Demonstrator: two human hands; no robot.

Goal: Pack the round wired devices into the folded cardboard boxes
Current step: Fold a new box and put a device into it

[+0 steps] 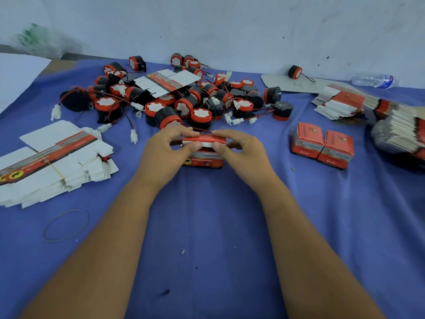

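Head view, nearest first: a loose rubber band lies on the blue cloth toward its near left. Past it, at mid-cloth, both hands meet over one red box standing upright. The left hand and right hand each pinch the top flap between thumb and curled fingers, apparently pressing it down to close the box; whether a device is already inside cannot be seen, though a thin red wire shows at the far edge of the flap. At the left edge sits a stack of flat box blanks, within easy reach for folding. Toward the right edge stand two closed boxes side by side, likely finished ones set aside. Beyond the hands, along the far edge, the round wired devices lie heaped, one blank on top. More blanks and a plastic bottle occupy the far right corner.
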